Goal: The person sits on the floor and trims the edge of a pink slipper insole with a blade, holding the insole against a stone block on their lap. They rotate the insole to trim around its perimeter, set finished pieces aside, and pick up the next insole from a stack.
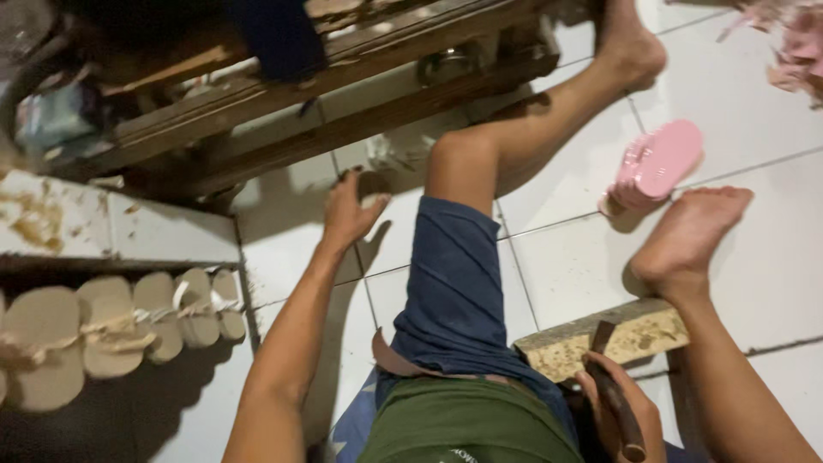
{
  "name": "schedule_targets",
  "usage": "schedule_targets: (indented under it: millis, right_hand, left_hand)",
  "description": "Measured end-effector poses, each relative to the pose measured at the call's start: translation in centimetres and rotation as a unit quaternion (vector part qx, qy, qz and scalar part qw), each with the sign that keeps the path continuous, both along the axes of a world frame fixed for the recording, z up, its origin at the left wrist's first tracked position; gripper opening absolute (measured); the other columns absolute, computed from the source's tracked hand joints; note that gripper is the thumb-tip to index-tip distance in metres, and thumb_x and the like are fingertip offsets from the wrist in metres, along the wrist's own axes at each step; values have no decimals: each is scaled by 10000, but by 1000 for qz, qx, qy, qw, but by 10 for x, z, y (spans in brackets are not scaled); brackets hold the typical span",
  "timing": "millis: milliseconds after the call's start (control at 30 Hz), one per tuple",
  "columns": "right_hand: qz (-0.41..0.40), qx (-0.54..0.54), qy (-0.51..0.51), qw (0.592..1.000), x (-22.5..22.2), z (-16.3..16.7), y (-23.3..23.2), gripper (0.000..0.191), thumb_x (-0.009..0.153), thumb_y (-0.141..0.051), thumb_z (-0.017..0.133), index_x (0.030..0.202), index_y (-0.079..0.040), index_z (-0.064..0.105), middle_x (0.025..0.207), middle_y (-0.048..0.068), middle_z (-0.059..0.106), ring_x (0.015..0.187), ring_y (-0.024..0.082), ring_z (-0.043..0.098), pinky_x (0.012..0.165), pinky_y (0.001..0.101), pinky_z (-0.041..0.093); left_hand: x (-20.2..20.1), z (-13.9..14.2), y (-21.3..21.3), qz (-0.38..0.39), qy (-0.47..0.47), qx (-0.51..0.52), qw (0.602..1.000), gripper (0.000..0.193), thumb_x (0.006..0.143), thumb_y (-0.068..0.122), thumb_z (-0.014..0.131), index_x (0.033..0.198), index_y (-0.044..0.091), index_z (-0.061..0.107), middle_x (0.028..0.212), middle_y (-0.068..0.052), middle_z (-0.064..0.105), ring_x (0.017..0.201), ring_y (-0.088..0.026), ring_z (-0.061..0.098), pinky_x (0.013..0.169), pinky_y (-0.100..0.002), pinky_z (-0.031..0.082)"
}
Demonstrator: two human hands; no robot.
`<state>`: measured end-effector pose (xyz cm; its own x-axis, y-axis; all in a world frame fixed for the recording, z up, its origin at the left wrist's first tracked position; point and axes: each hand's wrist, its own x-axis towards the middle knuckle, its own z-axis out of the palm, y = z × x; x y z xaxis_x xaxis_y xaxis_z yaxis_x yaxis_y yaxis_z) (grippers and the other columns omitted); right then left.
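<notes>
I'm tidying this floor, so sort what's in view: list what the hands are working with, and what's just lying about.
In hand:
- left hand reaching to a small dark object on the floor tiles
- right hand holding a dark tool at the wooden block

Lying about:
- stack of pink soles
- row of tan sandals
- pink scraps
- wooden frame

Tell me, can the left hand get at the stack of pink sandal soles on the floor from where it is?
Probably not directly: the left hand is down left of the raised knee, and the pink soles lie beyond that leg, nearer the right foot.
</notes>
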<state>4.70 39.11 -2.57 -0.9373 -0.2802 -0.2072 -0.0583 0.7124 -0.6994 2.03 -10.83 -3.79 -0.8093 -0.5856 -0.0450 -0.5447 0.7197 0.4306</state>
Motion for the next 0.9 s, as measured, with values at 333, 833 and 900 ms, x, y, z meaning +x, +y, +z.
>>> schedule_targets:
  millis: [333,833,900]
  right_hand:
    - [-31,25,0,999,4,2,-8,367,881,-227,752,1211,-67,725,1022,186,765,972,257,770,824,360,574]
    - [-310,-254,-100,911,15,11,51,258,1041,-212,557,1194,-25,648,1124,169,690,947,253,734,819,351,582]
    - [-377,-300,-86,872,26,12,61,274,1053,-216,531,1242,-27,595,1168,144,668,940,237,731,803,334,597]
  left_hand:
    - [37,-17,16,-18,57,33,998,942,725,366,864,1487,51,408,1326,-246,576,1219,-425,556,1012,-521,430]
    - [-45,41,281,-551,209,193,785,713,874,391,794,1464,111,510,1382,-255,537,1222,-394,566,1022,-468,478]
    - [-54,34,314,-626,149,120,756,606,925,446,749,1411,143,550,1361,-246,556,1177,-394,588,979,-477,484]
